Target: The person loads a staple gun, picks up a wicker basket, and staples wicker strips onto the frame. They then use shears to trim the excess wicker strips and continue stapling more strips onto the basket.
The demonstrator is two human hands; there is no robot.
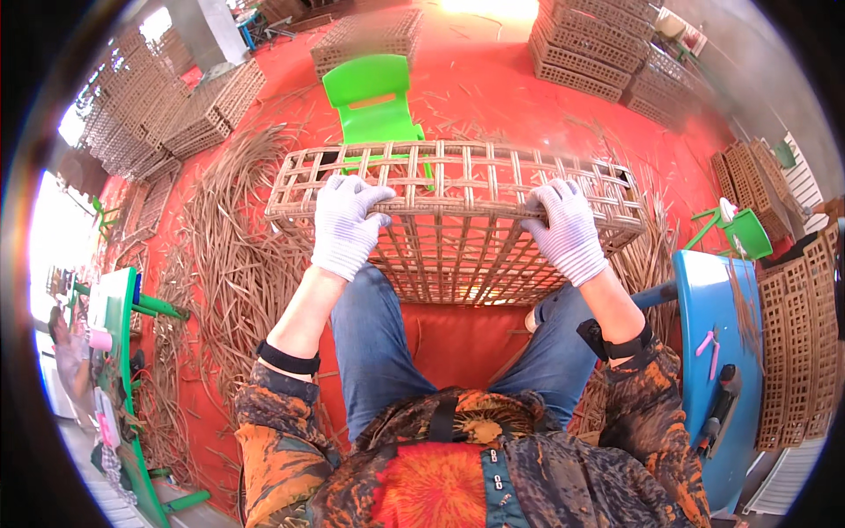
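A large brown woven basket [466, 201] with an open lattice stands on edge in front of my knees. My left hand [347, 224], in a white knit glove, has its fingers curled over the near edge of the basket's side, left of the middle. On the same edge, farther right, my gloved right hand [564, 227] is closed in the same way. Both thumbs point inward along the rim. The fingertips are partly hidden behind the strips. Through the lattice the red floor shows.
A green plastic chair [374, 101] stands just beyond the basket. Loose brown strips [233, 233] lie heaped at the left. On the right, a blue table [717, 352] carries pink-handled scissors [709, 348]. Stacked woven baskets [590, 44] stand at the back; a green table [123, 326] is at far left.
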